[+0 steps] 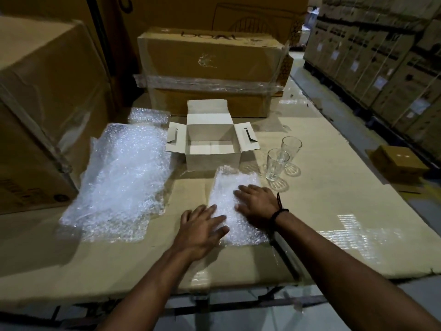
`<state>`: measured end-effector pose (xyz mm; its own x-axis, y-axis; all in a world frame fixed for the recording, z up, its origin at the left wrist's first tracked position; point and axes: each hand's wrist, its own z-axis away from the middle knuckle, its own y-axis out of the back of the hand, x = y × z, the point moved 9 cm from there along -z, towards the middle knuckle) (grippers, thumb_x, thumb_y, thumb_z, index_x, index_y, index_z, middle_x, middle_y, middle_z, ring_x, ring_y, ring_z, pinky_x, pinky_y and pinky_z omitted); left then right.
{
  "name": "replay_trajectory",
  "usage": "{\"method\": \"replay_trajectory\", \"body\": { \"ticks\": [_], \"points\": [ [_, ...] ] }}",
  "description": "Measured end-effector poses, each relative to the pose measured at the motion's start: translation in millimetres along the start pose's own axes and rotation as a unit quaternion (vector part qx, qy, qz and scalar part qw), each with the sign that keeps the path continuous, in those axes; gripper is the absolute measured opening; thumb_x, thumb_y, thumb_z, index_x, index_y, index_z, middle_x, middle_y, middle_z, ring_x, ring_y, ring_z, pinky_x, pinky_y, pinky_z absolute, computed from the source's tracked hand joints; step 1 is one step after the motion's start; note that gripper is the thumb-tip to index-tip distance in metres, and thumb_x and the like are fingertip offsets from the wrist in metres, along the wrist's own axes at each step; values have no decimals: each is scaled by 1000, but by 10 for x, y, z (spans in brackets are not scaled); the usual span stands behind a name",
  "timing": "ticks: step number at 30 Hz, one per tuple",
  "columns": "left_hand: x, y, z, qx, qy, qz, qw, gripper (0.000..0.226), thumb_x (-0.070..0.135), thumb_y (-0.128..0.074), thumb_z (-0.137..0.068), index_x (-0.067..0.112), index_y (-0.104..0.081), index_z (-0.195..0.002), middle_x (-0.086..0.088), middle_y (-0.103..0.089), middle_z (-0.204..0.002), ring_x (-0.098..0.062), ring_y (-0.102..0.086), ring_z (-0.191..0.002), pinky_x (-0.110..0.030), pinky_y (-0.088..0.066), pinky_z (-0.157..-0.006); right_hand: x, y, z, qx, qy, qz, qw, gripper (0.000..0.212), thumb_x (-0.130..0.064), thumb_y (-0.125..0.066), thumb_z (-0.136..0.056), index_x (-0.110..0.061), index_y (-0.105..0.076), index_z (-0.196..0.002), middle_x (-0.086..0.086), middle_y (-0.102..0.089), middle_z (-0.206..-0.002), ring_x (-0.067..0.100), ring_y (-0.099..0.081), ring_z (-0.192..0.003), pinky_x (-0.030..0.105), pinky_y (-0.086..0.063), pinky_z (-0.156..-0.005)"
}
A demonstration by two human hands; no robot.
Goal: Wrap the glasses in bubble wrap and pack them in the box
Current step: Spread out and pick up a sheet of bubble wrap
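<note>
Pressing flat is judged to be the step in hand; nothing is wrapped or packed yet.

- Brown cardboard-covered counter [322,211]: everything below is carried on it.
- Large crumpled heap of clear bubble wrap [119,182]: lies at the left, well apart from the glasses.
- Small open white cardboard box [212,161]: sits mid-counter with its mouth upward, side flaps spread and rear flap raised. Nothing is seen inside.
- Small rectangular sheet of clear bubble wrap [236,185]: laid just in front of the box. Its long axis runs from the person toward the box, and its far end looks rumpled.
- Left hand [202,230] is laid on the sheet's near-left corner and right hand [256,204] on its right side. The fingers [241,193] are straight and spread, pressed flat, with nothing gripped.
- Two clear ribbed drinking glasses, nearer glass [276,164] and farther glass [290,149]: stand right of the box, just beyond the right hand. Both are upright with mouths up and long axes vertical. They overlap in view, so it cannot be told whether they touch.

Risks, as judged:
- The nearer glass could be tipped by a sideways sweep of the right hand or wrist. It might then be knocked into its neighbour.
- The sheet could be slid across the smooth cardboard while being smoothed.
- The rumpled far end may spring back, so a glass laid on it could be rolled loosely and left poorly cushioned.
</note>
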<state>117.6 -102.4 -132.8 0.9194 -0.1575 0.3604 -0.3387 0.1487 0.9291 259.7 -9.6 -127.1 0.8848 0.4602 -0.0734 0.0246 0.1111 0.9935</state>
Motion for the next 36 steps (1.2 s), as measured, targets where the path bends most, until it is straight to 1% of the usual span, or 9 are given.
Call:
{"method": "replay_trajectory", "body": {
  "ticks": [3,8,12,18,21,25,27,32,36],
  "points": [
    [-136,159,7,102,84,-2,991,91,84,-8,-72,37,-50,-138,4,-39,-152,-23,-30,-138,-40,-19,-105,43,-26,-26,5,3,5,1000,67,-65,-14,-83,-36,-40,-138,-10,-36,-150,19,-33,-136,41,-29,-107],
    [-218,230,-77,89,182,-59,978,57,75,-43,-81,31,-62,-111,2,-52,-127,-25,-40,-119,-40,-28,-95,-7,-74,-47,-13,-2,15,1000,53,-57,-35,-92,-36,-35,-141,-9,-28,-154,21,-26,-140,44,-25,-109],
    [-327,357,-158,155,212,126,957,18,44,-65,-85,27,-63,-84,4,-67,-99,-23,-56,-100,-35,-37,-86,-75,244,4,51,-7,-7,999,70,-69,-23,-83,-32,-45,-138,-5,-36,-151,21,-31,-138,40,-26,-108],
    [-484,394,-282,169,251,470,829,27,22,-79,-79,10,-58,-66,-5,-60,-58,-21,-53,-48,-34,-47,-47,-638,376,463,67,53,-32,996,113,-94,-25,-60,-19,-39,-143,3,-47,-142,24,-46,-126,43,-38,-103],
    [-435,462,-364,142,230,546,793,23,19,-78,-81,3,-63,-74,-11,-60,-65,-21,-51,-56,-25,-43,-47,-763,421,492,164,29,-59,984,72,-59,-42,-77,-11,-56,-129,8,-66,-116,28,-65,-98,37,-52,-79],
    [-335,793,-415,145,130,556,808,20,24,-64,-93,6,-67,-85,-6,-65,-79,-10,-56,-61,-11,-41,-47,-582,731,520,279,-7,-165,946,35,-19,-46,-80,-13,-70,-105,7,-74,-92,24,-70,-79,28,-54,-65],
    [-427,870,-430,148,115,590,785,17,19,-61,-95,10,-62,-109,-5,-65,-101,-10,-60,-78,-10,-45,-49,-414,826,484,236,-54,-331,912,22,-14,-50,-92,-18,-71,-100,3,-74,-91,16,-69,-80,27,-54,-70],
    [-719,881,-672,64,32,645,761,100,20,-84,-66,18,-28,-149,-2,-39,-149,-23,-45,-130,-23,-55,-81,-195,1119,422,132,-62,-647,748,19,9,-54,-88,-5,-66,-94,-2,-71,-82,11,-66,-78,23,-53,-72],
    [-633,967,-841,-41,35,704,708,92,6,-79,-68,15,-35,-148,-7,-47,-143,-27,-57,-118,-30,-56,-78,-104,1140,242,60,-86,-746,658,22,14,-50,-86,1,-62,-99,8,-69,-83,17,-66,-72,27,-56,-66]
  ]
}}
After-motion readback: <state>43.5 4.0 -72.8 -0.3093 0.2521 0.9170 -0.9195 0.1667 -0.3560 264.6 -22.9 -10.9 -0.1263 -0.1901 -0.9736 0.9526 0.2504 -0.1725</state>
